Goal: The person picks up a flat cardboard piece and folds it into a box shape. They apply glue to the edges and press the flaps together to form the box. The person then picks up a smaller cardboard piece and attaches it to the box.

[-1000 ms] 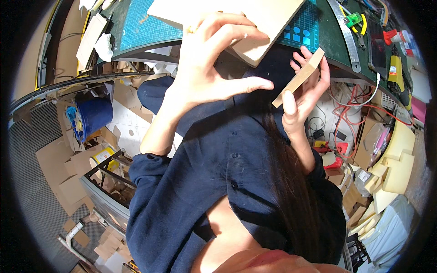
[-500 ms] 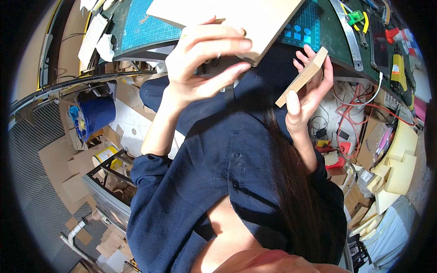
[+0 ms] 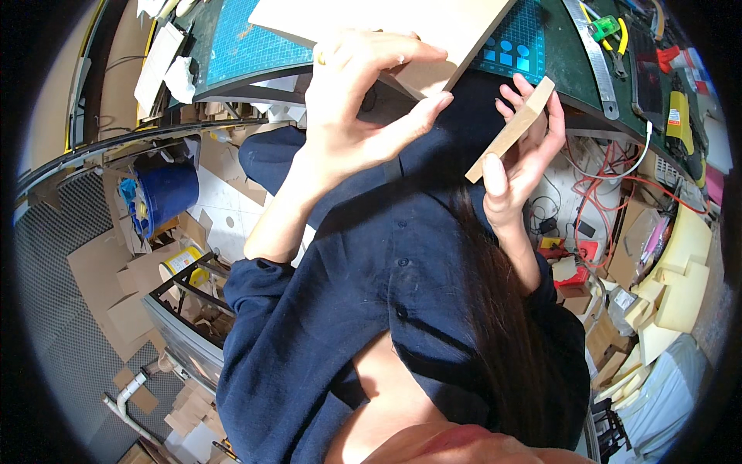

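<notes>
A pale wooden board (image 3: 456, 23) juts over the near edge of the bench, its corner pointing toward me. My left hand (image 3: 359, 100) is at that corner with thumb and fingers spread apart. Its fingertips overlap the board in view; whether they touch it I cannot tell. In my right hand (image 3: 525, 158) is a small flat wooden block (image 3: 512, 131), held tilted, with the thumb on its near side and the fingers behind it.
On the bench lie a teal cutting mat (image 3: 255, 46), a metal ruler (image 3: 591, 58), yellow-handled pliers (image 3: 618, 50) and a dark phone (image 3: 647, 85) with a white cable. Below are a blue bin (image 3: 170, 197), red cables (image 3: 599, 193) and yellow foam pieces (image 3: 684, 278).
My left hand has shifted slightly to the right, its thumb now reaching past the board's corner and its fingers turned. The right hand and wooden block have hardly moved.
</notes>
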A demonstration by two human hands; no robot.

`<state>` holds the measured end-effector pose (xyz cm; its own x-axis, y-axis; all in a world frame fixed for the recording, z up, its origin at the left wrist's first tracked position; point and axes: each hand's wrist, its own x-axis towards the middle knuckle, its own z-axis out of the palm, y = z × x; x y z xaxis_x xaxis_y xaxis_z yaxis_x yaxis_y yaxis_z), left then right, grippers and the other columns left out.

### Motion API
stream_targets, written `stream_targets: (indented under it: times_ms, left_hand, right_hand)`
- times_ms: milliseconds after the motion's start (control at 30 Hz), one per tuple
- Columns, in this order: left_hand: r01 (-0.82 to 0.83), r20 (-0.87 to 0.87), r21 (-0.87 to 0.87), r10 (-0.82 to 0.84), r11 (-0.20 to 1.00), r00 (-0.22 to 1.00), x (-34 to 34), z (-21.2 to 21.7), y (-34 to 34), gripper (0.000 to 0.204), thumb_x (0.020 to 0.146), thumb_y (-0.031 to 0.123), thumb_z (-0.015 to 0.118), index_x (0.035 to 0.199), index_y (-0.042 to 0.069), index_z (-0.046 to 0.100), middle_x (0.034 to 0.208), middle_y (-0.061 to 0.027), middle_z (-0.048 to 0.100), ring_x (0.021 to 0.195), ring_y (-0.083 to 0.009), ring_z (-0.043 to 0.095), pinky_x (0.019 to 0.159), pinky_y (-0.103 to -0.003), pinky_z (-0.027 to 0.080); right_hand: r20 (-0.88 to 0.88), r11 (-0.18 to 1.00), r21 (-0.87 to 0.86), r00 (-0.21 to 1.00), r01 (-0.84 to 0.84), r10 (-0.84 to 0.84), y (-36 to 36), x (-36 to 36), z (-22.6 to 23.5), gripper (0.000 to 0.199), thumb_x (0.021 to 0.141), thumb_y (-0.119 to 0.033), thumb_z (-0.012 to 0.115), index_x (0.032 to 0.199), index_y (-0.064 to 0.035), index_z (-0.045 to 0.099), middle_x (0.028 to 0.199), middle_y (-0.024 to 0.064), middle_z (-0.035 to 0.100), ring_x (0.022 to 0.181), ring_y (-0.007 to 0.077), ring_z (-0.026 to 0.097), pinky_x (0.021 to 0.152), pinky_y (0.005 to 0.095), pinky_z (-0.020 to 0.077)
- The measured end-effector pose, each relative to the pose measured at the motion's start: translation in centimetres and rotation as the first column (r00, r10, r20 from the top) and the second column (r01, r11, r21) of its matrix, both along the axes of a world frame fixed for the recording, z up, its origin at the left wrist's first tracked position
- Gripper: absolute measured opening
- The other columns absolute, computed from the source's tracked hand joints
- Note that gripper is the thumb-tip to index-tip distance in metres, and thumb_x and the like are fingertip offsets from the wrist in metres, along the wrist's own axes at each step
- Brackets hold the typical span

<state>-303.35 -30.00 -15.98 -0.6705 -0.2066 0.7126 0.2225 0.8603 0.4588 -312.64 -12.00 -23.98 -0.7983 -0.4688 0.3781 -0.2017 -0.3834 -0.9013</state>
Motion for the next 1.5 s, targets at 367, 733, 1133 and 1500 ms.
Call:
stream_targets:
  times_ms: [367, 733, 1133, 1500]
  left_hand:
    - [0.052, 0.065, -0.046, -0.049, 0.998, 0.997, 0.3, 1.2, -0.2, 0.035, 0.080, 0.020, 0.083, 0.112, 0.011, 0.073, 0.111, -0.0047, 0.072, 0.104, -0.0197, 0.066, 0.095, -0.033, 0.046]
    - [-0.232, 0.215, -0.049, 0.237, 0.972, 0.947, 0.5, 1.5, -1.2, 0.033, 0.094, 0.005, 0.054, 0.121, 0.003, 0.073, 0.126, -0.0151, 0.068, 0.120, -0.0317, 0.059, 0.110, -0.043, 0.037]
    - [-0.233, 0.200, -0.076, 0.244, 0.970, 0.949, 0.4, 1.1, -1.8, 0.035, 0.092, 0.002, 0.054, 0.122, 0.004, 0.072, 0.126, -0.0147, 0.069, 0.114, -0.0291, 0.060, 0.104, -0.040, 0.043]
    - [-0.206, 0.322, -0.106, 0.229, 0.973, 0.919, 1.2, 1.9, -1.3, 0.043, 0.092, 0.010, 0.060, 0.134, 0.006, 0.065, 0.138, -0.0156, 0.062, 0.126, -0.0314, 0.053, 0.111, -0.043, 0.034]
  right_hand:
    - [-0.065, 1.000, -0.012, 0.998, -0.027, 0.026, -0.4, 0.4, 0.2, 0.105, 0.082, -0.042, 0.077, 0.157, 0.0012, 0.018, 0.150, 0.0215, 0.037, 0.136, 0.0311, 0.045, 0.115, 0.0422, 0.0357]
    - [-0.496, 0.973, -0.057, 0.839, 0.223, -0.221, -5.0, 1.1, -0.4, 0.094, 0.080, -0.039, 0.080, 0.153, 0.0040, 0.037, 0.152, 0.0271, 0.041, 0.138, 0.0396, 0.042, 0.114, 0.0489, 0.0371]
    - [-0.307, 0.983, 0.176, 0.952, 0.049, 0.008, -2.7, 2.6, -1.9, 0.089, 0.091, -0.021, 0.074, 0.157, 0.0058, 0.020, 0.159, 0.0229, 0.027, 0.147, 0.0348, 0.036, 0.123, 0.0448, 0.0285]
    - [-0.427, 0.985, -0.009, 0.890, 0.175, -0.162, -3.3, 2.2, 1.0, 0.089, 0.081, -0.025, 0.082, 0.155, 0.0001, 0.038, 0.156, 0.0270, 0.033, 0.144, 0.0405, 0.038, 0.118, 0.0489, 0.0355]
